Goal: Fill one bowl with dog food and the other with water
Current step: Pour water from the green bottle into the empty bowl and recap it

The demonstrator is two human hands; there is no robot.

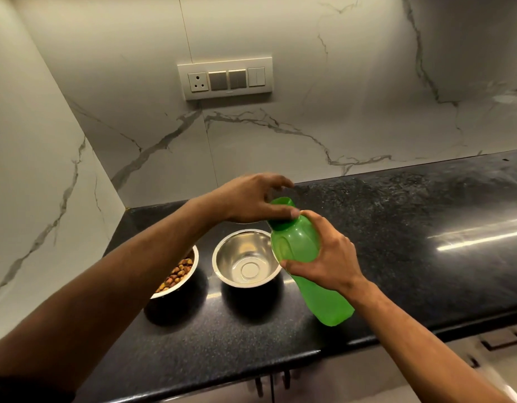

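The person's right hand (324,257) has a full grip around the middle of a green bottle (303,257), fingers and thumb wrapped round it, holding it tilted off the counter (426,228) with its neck leaning toward the empty steel bowl (245,261). That lean puts the mouth close to where the water has to go, just beside the bowl's right rim. The left hand (251,199) reaches across to the bottle's cap (282,212), thumb laid against its near side and fingers arched loosely over the top; it seems to be working the cap, though whether the fingers truly pinch it cannot be told from here. The other bowl (179,274), to the left and partly hidden under the left forearm, already holds brown kibble (176,274), so the food half looks done. The water bowl shows no water yet. A switch panel (225,78) sits on the marble wall behind.
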